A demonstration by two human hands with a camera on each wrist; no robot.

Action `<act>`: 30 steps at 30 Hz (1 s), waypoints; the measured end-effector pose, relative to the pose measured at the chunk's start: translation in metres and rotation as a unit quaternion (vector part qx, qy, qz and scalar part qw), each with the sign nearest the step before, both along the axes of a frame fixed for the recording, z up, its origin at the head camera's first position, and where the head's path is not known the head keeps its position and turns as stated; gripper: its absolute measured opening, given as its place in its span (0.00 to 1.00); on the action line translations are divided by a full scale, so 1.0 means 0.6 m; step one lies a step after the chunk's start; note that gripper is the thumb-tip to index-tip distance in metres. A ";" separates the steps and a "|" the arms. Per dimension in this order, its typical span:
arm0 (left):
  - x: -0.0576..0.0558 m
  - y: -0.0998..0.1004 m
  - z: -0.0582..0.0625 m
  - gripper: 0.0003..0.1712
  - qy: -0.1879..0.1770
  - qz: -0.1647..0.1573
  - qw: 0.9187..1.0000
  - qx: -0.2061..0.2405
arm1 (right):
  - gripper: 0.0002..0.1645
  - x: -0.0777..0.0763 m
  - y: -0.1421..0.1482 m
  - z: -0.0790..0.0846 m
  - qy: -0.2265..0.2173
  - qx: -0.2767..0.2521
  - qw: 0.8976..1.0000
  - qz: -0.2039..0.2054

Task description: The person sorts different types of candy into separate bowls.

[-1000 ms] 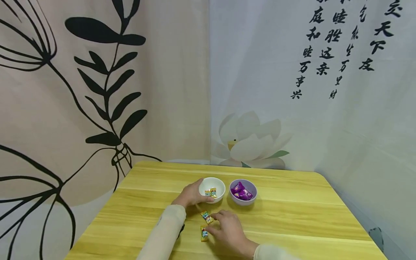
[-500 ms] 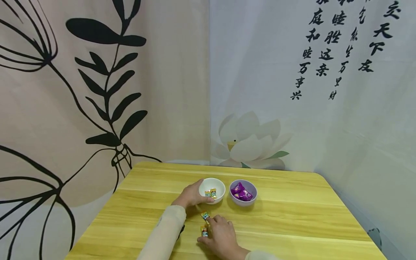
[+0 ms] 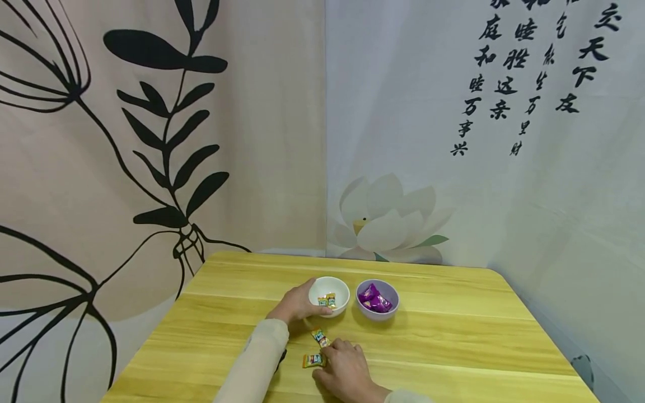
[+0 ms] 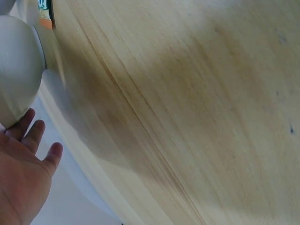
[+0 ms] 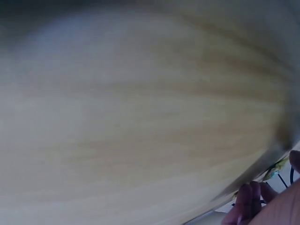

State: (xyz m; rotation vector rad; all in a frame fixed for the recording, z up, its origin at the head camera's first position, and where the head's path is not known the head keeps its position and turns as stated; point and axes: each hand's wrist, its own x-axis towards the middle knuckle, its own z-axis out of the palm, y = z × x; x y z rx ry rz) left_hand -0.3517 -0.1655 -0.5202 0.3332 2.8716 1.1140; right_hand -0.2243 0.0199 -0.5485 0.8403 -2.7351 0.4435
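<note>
In the head view my left hand (image 3: pixel 296 302) grips the white bowl (image 3: pixel 336 284) from its left side, thumb at the near rim. Small yellow wrapped candies (image 3: pixel 330 300) lie inside that bowl. My right hand (image 3: pixel 347 366) is low over the table, thumb and fingertips around the right end of a yellow wrapped candy (image 3: pixel 313 360), which lies crosswise. Just beyond it another yellow candy (image 3: pixel 319 337) lies slanted near the fingertips. In the left wrist view, the fingers (image 4: pixel 35 133) touch the side of the bowl (image 4: pixel 21 65). The right wrist view shows the fingers (image 5: pixel 243 201) and a bit of wrapper (image 5: pixel 276 168).
A lilac bowl (image 3: pixel 395 302) with purple wrapped candies (image 3: pixel 375 299) stands right of the white bowl. Both are on a yellow wood-grain table (image 3: pixel 478 336). A printed curtain (image 3: pixel 277 140) hangs behind its far edge.
My right hand has moved slightly left and toward the near edge. The nearer yellow candy has turned from lengthwise to crosswise. My left hand and both bowls have stayed put.
</note>
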 end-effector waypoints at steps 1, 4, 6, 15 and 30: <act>0.000 0.000 0.000 0.57 0.000 0.000 1.000 0.000 | 0.20 0.000 0.000 0.000 0.001 0.001 1.000 0.003; -0.001 0.001 -0.001 0.58 0.000 0.000 1.000 -0.004 | 0.17 -0.001 0.003 0.001 0.000 -0.003 1.000 0.013; 0.000 0.001 -0.001 0.58 -0.002 0.000 1.000 -0.005 | 0.15 -0.002 0.005 0.001 0.001 -0.006 1.000 0.019; 0.003 0.002 0.003 0.59 -0.002 0.000 1.000 -0.004 | 0.11 -0.008 0.015 0.008 0.008 -0.023 0.999 0.033; 0.001 0.000 0.004 0.59 -0.003 -0.001 1.000 -0.003 | 0.10 -0.037 0.056 0.030 0.001 -0.092 0.996 0.013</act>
